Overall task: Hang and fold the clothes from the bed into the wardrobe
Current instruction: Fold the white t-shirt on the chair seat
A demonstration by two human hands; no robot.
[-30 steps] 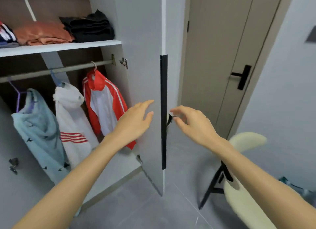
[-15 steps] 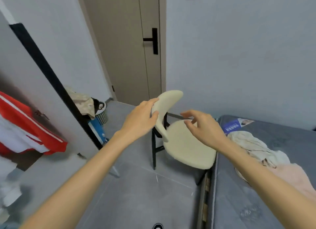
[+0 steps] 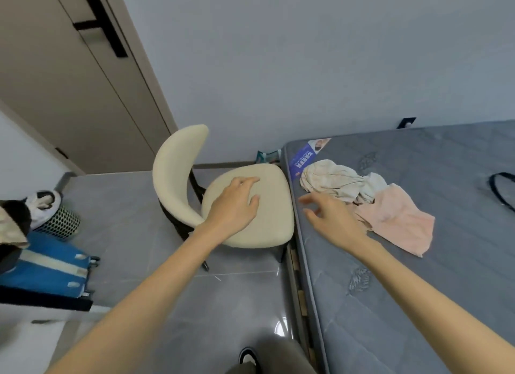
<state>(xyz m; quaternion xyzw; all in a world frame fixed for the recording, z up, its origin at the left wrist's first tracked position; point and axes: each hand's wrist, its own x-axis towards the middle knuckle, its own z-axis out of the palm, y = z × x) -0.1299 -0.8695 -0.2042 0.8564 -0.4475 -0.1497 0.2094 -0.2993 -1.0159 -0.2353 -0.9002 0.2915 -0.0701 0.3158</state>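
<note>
Now I see crumpled clothes (image 3: 342, 182) heaped diagonally on the grey mattress (image 3: 404, 304), their far end toward the cream chair (image 3: 274, 224), right hand (image 3: 331, 220) just beside them, left hand (image 3: 234, 206) above the chair seat, both loose-fingered and empty.

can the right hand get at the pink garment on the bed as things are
Probably yes. The right hand is open above the edge of the mattress, right beside the pink garment, and nothing stands between them.

A home bedroom: a bare grey mattress (image 3: 418, 276) carries clothes (image 3: 362, 195), beside a cream chair (image 3: 267, 206) and door (image 3: 69, 94).
</note>
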